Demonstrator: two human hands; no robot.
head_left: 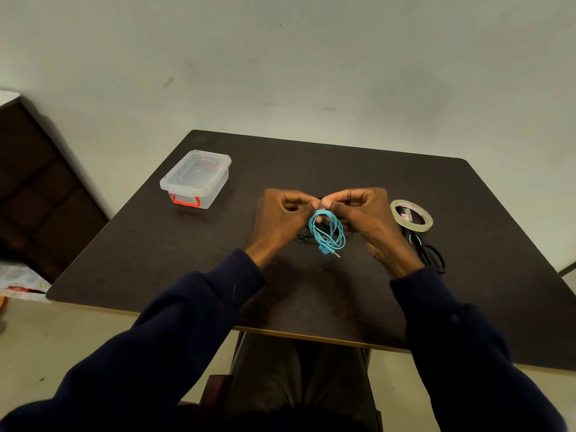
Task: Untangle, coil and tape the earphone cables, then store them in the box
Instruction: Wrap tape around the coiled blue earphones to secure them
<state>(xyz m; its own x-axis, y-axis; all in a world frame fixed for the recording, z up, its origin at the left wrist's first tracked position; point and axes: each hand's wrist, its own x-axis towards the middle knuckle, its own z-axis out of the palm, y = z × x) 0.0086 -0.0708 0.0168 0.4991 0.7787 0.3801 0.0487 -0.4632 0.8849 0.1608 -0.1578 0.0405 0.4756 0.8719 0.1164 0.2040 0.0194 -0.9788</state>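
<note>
Dangling beneath pinching fingers (307, 207): blue earphone coil (326, 237)

Both the left hand (285, 210) and right hand (363, 210) pinch the blue earphone coil (327, 233) mid-counter (187, 260); lidded box (196, 179) at ten o'clock, tape roll (411, 216) at three.

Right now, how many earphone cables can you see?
3: a blue cable coiled and pinched between the left hand and right hand; a black cable beside the tape roll on the right; black wire on the table under the hands, partly hidden, so possibly more.
</note>
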